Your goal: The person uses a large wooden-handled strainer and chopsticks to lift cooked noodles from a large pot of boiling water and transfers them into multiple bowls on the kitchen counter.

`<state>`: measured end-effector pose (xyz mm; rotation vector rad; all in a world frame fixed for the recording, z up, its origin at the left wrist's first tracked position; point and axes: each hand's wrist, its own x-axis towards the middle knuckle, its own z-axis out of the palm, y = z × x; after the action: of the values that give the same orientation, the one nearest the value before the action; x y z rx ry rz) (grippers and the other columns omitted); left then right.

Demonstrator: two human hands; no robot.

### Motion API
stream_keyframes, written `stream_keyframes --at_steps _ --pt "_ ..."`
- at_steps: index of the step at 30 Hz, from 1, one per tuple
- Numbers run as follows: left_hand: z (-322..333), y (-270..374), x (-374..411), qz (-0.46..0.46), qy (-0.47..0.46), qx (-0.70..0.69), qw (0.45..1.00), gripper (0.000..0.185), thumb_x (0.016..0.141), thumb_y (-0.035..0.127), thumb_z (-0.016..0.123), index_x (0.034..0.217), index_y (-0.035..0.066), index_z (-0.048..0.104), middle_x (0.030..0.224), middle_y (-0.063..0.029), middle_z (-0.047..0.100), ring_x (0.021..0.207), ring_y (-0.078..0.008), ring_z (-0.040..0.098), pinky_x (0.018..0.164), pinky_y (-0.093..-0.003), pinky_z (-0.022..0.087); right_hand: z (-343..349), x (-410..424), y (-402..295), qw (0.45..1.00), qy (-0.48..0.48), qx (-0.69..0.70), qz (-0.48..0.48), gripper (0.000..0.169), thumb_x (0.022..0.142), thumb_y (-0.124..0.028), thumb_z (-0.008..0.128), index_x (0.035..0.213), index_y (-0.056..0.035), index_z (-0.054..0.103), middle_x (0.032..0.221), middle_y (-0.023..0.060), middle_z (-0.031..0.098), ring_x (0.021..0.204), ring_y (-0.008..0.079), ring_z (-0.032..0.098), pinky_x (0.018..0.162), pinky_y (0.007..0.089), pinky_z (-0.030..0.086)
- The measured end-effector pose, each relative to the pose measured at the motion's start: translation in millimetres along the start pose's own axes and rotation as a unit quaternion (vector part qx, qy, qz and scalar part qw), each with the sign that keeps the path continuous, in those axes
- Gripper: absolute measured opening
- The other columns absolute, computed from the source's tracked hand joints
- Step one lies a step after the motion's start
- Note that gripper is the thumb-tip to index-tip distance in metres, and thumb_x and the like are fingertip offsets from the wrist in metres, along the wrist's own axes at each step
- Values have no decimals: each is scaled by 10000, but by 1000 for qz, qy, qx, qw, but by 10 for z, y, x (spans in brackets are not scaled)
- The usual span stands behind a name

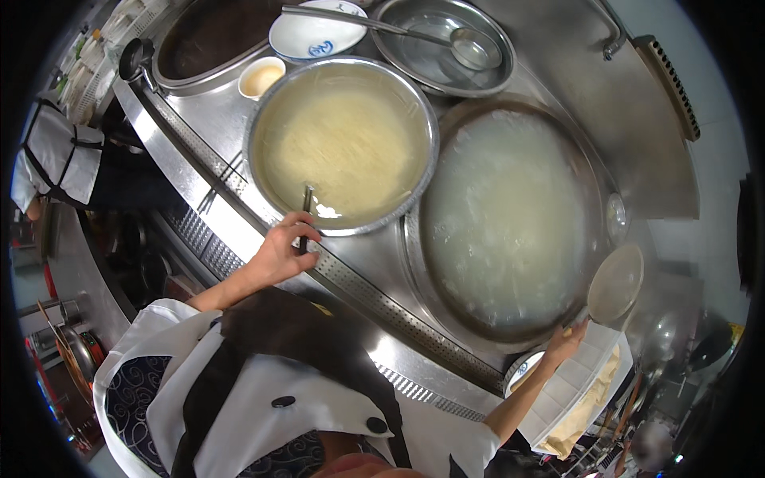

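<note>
My left hand [284, 251] grips the dark end of a slim metal utensil handle [308, 200] at the near rim of a large steel bowl [431, 134]. Pale yellow noodle-like strands lie in liquid in that bowl; the utensil's far end is hidden. To the right, a big round wok [418, 299] holds cloudy, bubbling liquid. Beyond its lower right edge, my right hand [565, 342] has its fingers curled at the handle of a round strainer [615, 282]. The strainer is raised and tilted, outside the wok; what fills it is unclear.
A ladle [475, 49] rests in a steel basin [508, 71] behind. Nearby are a white bowl [317, 36], a small cup [261, 77] and a dark-filled vat [206, 80]. A divided white container [574, 373] stands at lower right. Another person [63, 149] is at far left.
</note>
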<state>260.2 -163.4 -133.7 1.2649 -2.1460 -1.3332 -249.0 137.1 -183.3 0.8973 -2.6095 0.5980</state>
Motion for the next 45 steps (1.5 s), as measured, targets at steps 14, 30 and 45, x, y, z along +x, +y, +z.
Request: stream_keyframes --at_steps 14,30,45 --pt "-1612 -704 873 54 35 -300 952 253 793 190 616 960 5 571 811 -52 590 638 -106 571 509 -220 447 800 -1375 -5279 842 -299 418 -164 162 702 -6 600 858 -48 602 739 101 536 596 236 558 547 298 441" --pt "-2810 -2455 4421 -237 -65 -326 913 412 657 18 535 1061 -52 492 891 -201 578 767 -348 605 621 -493 533 158 -1429 -5779 909 -210 335 133 183 827 -141 584 876 33 611 768 119 590 704 170 580 646 265 449" --pt "-2845 -858 4755 187 38 466 864 204 714 54 522 901 -2 580 927 -191 597 875 -346 579 751 -415 469 801 -1859 -5602 954 -176 215 -110 403 626 55 611 1014 -43 561 967 110 547 695 285 592 575 344 490"
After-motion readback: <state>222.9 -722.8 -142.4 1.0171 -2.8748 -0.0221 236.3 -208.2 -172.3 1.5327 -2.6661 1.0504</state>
